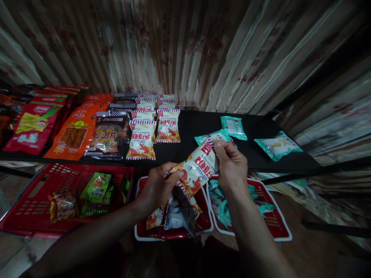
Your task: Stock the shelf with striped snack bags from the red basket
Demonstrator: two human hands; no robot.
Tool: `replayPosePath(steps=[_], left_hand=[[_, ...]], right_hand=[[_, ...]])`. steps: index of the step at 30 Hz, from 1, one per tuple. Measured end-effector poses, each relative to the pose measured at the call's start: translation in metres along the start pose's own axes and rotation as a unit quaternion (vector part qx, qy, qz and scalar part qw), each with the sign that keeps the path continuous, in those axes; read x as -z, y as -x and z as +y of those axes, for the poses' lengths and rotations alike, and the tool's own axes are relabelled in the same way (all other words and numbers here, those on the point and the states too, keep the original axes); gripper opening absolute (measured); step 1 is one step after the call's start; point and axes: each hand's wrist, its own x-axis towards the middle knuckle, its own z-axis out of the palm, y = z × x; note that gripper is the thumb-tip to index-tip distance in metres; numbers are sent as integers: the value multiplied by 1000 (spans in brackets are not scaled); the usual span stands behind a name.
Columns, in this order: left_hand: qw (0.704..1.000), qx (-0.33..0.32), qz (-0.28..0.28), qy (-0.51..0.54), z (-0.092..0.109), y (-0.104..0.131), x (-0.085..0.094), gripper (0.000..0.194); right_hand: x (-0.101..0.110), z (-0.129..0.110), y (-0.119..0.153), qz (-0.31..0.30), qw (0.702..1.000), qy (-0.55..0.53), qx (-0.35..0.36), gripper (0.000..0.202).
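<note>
Between my two hands a cream snack bag (198, 168) with red lettering and orange pictures hangs tilted above the middle basket. My left hand (162, 183) pinches its lower left edge, thumb on the front. With my right hand (232, 160) I grip its upper right corner. Below, the middle red basket (139, 231) with a white rim holds more bags of the same kind. Several matching cream bags (141, 141) stand in two columns on the black shelf (185, 152), left of the held bag. Just behind my right hand lies a teal bag (213, 137), partly covered.
Dark potato-slice bags (107, 135), orange bags (74, 133) and pink bags (37, 125) line the shelf's left. Two further teal bags (234, 127) (278, 146) lie at its right. A right basket (285, 229) holds teal bags; a left basket (26, 208) holds green packets (97, 187). Pleated curtain hangs behind.
</note>
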Motion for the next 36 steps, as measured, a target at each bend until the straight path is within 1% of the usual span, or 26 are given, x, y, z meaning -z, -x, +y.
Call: replayPosePath(steps=[3,5,7,9,11,13,14,17,19,23,27,31,36], left_hand=[[994,18,39,103,5,-5,-1,16],[983,16,65,169,11,-9,0,18],[971,3,86,221,16,-13,0,20],[961,-15,104,257,20,-15,-1,20],[949,-31,115,293,23,-16,-4,20],[941,-31,108,320,24,-15,-7,21],[939,-24,103,326,25,-14,-8,22],[942,0,89,325,27,-13,-9,24],[945,11,80,316,27,-13,-6,26],[958,35,47,280,24,-15,-2,28],[962,48,21,269,21,-16,-1,26],[965,36,14,259,25,-15,0,26],[964,22,-7,265,31,-11,-1,29]], right_hand=[[-2,-4,4,47,997,-36,48,27],[-5,-6,11,53,997,-49,38,28],[-10,-7,23,34,997,-64,-17,29],[-17,-7,37,4,992,-92,-90,30],[-24,-7,51,-53,978,-129,-154,27],[-30,-7,62,-92,962,-169,-192,23],[-33,-7,65,-95,956,-186,-204,21],[-37,-8,68,-50,947,-219,-229,24],[-35,-10,64,-36,944,-222,-241,26],[-28,-18,57,-43,940,-215,-260,24],[-25,-23,56,-45,930,-215,-294,24],[-25,-26,58,-40,929,-226,-289,26],[-25,-31,61,-62,937,-240,-247,27]])
